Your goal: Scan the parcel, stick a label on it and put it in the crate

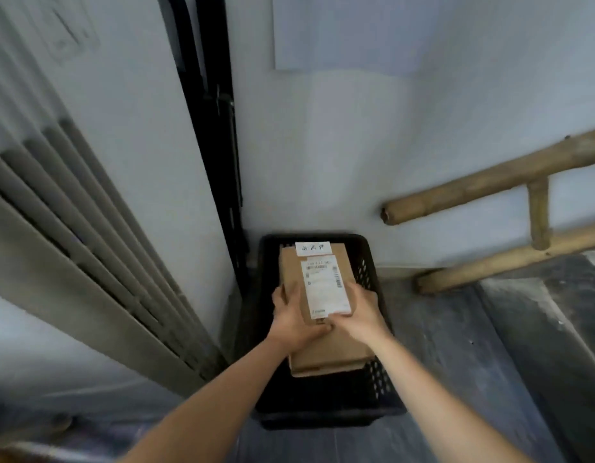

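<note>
Stood on the floor against the wall: black crate (369,282), cardboard already inside. Held over it, labelled parcel (318,279), left hand (294,317) and right hand (359,312) with fingers clamped on its sides. Best lowered flat, label upward, then released.

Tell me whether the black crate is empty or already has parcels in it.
Not empty. The black crate already holds at least one brown parcel, lying under the labelled parcel that both hands hold over it.
</note>
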`<state>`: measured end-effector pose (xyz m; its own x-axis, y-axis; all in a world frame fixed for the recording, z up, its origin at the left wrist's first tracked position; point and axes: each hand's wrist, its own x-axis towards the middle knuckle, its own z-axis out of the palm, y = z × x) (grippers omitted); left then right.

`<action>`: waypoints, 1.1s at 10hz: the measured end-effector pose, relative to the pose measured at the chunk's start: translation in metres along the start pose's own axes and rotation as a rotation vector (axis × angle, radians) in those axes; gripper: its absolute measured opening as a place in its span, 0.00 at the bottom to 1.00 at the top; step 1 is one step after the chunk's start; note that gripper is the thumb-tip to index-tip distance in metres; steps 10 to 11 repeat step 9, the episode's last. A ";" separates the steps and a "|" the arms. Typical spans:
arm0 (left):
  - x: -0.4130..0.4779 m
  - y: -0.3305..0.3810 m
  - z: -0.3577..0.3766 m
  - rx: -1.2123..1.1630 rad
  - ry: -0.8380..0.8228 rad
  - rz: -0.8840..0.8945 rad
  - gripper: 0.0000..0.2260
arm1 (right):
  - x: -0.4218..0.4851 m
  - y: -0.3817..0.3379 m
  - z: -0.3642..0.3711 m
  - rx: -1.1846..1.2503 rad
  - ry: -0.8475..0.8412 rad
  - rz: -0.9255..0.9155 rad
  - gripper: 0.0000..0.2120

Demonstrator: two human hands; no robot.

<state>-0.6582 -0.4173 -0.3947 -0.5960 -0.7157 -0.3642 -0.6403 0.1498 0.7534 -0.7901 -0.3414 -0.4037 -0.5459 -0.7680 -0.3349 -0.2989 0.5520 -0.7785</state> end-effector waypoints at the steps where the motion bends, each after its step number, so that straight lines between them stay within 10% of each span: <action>1: 0.051 -0.055 0.040 0.028 -0.031 -0.022 0.50 | 0.051 0.065 0.041 -0.049 -0.008 0.011 0.37; 5: 0.145 -0.143 0.104 0.044 -0.049 -0.052 0.50 | 0.134 0.163 0.099 -0.057 -0.021 0.069 0.37; 11: 0.107 -0.117 0.076 0.242 -0.134 -0.098 0.42 | 0.099 0.120 0.078 -0.225 -0.102 0.049 0.38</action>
